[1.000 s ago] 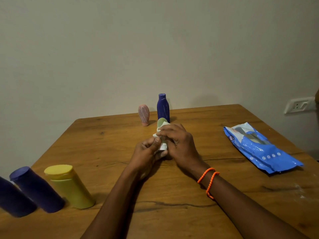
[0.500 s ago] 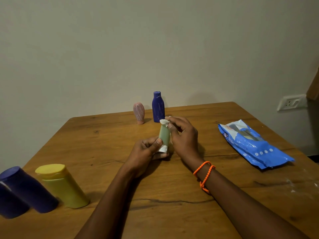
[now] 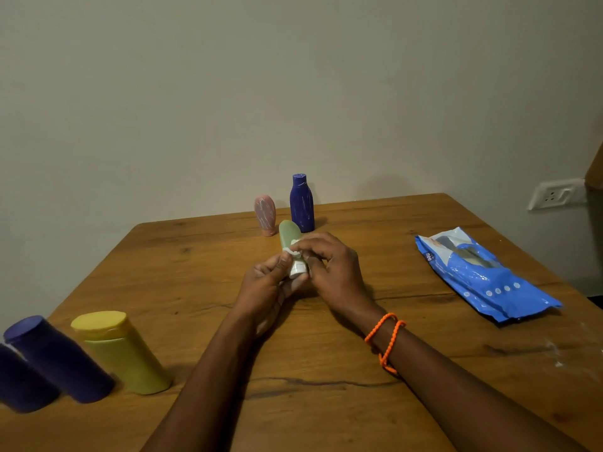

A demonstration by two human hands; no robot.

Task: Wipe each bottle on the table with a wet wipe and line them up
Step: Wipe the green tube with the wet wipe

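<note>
Far left I see two dark blue bottles, then a yellow bottle. At centre my left hand grips the green tube by its base; my right hand pinches the wipe against it. Wipes pack lies right.

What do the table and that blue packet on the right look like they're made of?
Table: wood, or possibly a wood-look surface, with visible grain, knots and dark cracks, low sheen. Blue packet: thin plastic film, glossy and crinkled, catching highlights.

Home: wooden table, wall socket
</note>
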